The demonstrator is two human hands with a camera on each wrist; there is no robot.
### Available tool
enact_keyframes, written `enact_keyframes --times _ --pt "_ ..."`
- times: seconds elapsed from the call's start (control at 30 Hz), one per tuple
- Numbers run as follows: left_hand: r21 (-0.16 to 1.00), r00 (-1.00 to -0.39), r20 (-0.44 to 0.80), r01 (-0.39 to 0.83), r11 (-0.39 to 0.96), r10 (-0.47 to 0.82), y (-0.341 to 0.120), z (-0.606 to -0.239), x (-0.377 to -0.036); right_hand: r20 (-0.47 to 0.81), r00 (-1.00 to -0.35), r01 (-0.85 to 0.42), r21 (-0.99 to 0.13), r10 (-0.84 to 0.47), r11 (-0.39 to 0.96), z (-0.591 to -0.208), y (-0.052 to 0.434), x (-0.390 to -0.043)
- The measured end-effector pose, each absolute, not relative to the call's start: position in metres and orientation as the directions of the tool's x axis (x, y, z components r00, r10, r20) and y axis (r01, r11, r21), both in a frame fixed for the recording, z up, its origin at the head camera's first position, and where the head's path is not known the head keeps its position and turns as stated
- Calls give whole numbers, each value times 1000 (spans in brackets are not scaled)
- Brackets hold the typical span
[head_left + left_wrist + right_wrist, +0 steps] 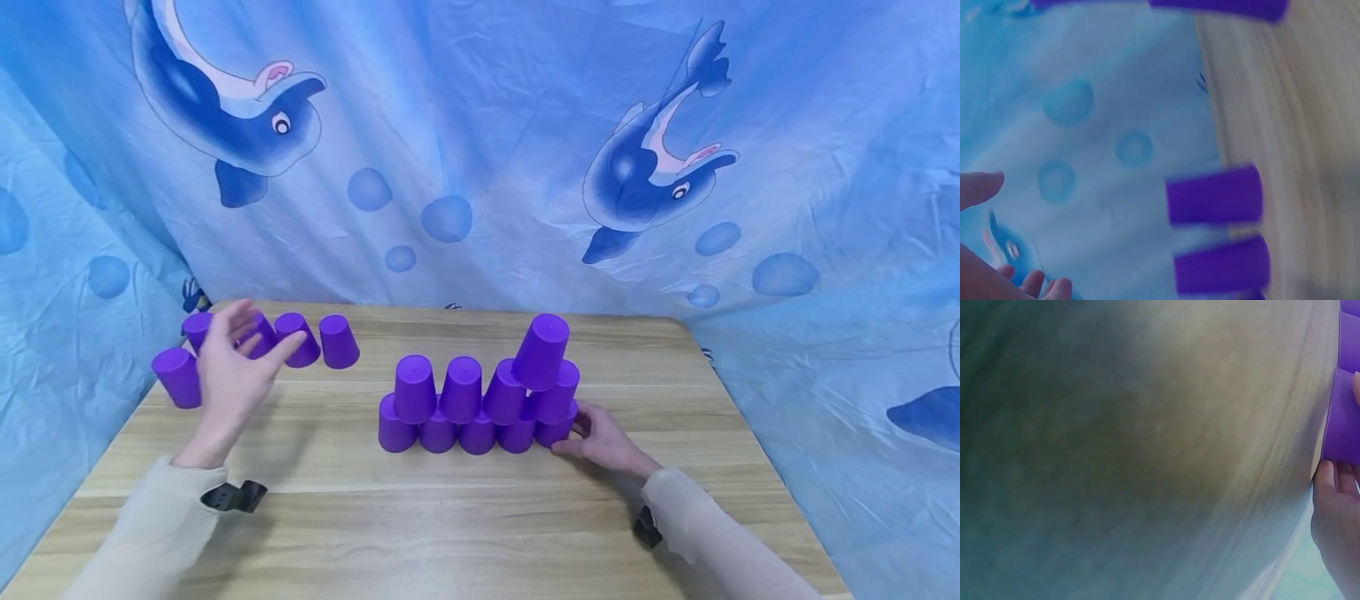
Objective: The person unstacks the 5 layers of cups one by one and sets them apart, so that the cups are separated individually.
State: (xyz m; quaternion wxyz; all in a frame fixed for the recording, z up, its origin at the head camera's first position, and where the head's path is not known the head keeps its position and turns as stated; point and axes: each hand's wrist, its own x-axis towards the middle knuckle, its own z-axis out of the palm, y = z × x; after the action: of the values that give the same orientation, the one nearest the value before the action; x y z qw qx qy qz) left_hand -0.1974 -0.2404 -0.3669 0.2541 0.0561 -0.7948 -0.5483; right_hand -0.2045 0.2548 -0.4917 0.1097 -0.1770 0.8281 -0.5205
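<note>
Upside-down purple cups stand in a stack at mid-table: several in the bottom row point(477, 435), several in the second row point(461, 392), and one top cup point(542, 350) above the right end. My right hand point(606, 440) holds the bottom row's rightmost cup point(1342, 422), thumb at its front and fingers at its far side. With fingers spread and nothing in it, my left hand point(234, 367) is raised over the loose purple cups point(340, 343) at the back left, hiding part of them. In the left wrist view, its thumb point(979, 189) is apart from the fingertips.
The wooden table point(442, 525) ends at a back edge behind the loose cups. A blue curtain point(510, 133) with dolphins and bubbles hangs behind it and at both sides. One loose cup point(178, 379) stands near the table's left edge.
</note>
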Motion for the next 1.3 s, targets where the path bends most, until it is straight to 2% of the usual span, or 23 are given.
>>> enact_keyframes --times 0.13,0.37,0.5,0.63,0.77,1.03,1.3 --pt "871 -900 376 261 416 -222 -211 -357 -198 1 -915 -178 -898 -403 403 -492 256 -205" --pt "845 -947 321 283 454 -6 -170 -341 -204 0 -916 -181 -892 -401 414 -493 256 -205" --pt "856 -948 306 313 412 86 -142 -336 -204 11 -912 -196 -890 -411 411 -495 255 -206" --pt "855 -923 343 384 350 175 -112 -328 -200 16 -911 -198 -893 -411 405 -495 255 -206" --pt "826 -891 383 448 342 242 -88 -321 -196 8 -917 -185 -895 -399 406 -494 255 -205" --pt "795 -867 358 478 374 347 -48 -319 -184 9 -919 -186 -891 -395 413 -491 254 -203" --pt "826 -867 373 473 307 330 -14 -324 -181 35 -909 -213 -895 -415 391 -495 256 -206"
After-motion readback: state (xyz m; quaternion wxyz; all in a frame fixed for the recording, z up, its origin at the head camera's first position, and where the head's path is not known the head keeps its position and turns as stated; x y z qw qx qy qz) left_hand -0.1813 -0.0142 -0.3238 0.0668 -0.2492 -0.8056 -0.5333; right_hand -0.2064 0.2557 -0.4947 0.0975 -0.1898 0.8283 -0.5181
